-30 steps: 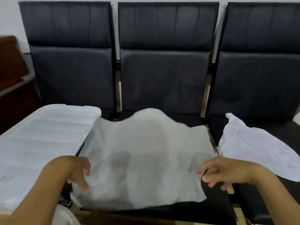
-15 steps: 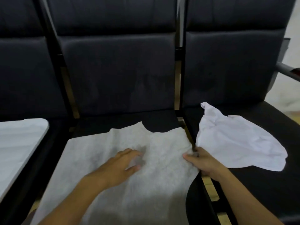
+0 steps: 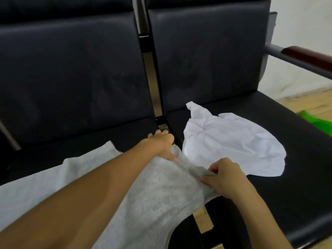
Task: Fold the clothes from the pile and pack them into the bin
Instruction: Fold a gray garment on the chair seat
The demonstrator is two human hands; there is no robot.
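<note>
A light grey garment [image 3: 152, 191] lies spread on the middle black seat. My left hand [image 3: 161, 143] reaches across it and rests on its far right corner, fingers pressing the cloth near the gap between seats. My right hand [image 3: 222, 178] pinches the garment's right edge, which is bunched and lifted a little. A crumpled white garment [image 3: 233, 142] lies on the right seat, just beyond both hands. The bin is out of view.
Black padded chairs [image 3: 71, 72] stand joined in a row, with a metal gap [image 3: 154, 97] between seats. A grey armrest with a dark red pad [image 3: 301, 56] sticks out at the right. Wooden floor and a green object [image 3: 318, 121] show at far right.
The view has swung right, so the white bin lid has left the frame. My left hand moved from the garment's middle to its far right corner. My right hand now pinches the right edge.
</note>
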